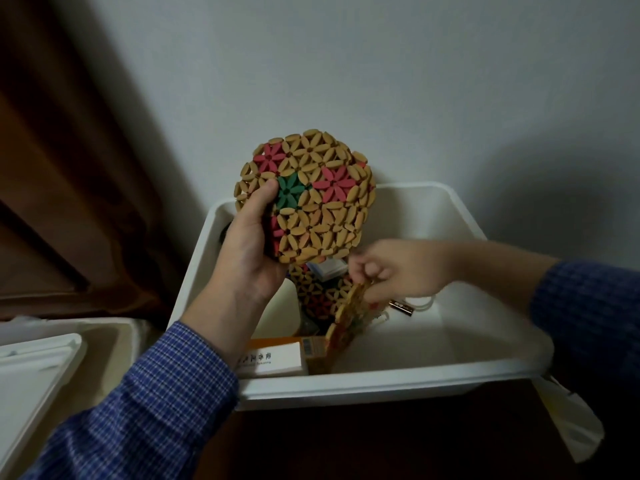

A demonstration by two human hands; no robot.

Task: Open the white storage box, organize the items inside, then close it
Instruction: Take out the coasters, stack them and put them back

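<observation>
The white storage box point(460, 209) stands open against the wall with its lid off. My left hand point(247, 251) grips a round bamboo trivet point(311, 195) with red and green flower patterns and holds it up above the box's left side. My right hand point(391, 268) reaches into the box and pinches the top edge of a second trivet point(346, 323) that stands on edge. A third trivet point(311, 292) lies deeper in the box, partly hidden. A white carton with printed characters point(273, 358) and an orange carton point(313, 351) lie at the box's near left.
The white lid point(31, 368) rests on another white container point(104, 337) at the lower left. A dark small item with a white cord point(405, 308) lies in the box by my right hand. A brown curtain point(52, 150) hangs at the left. A white bag point(568, 420) sits at the right.
</observation>
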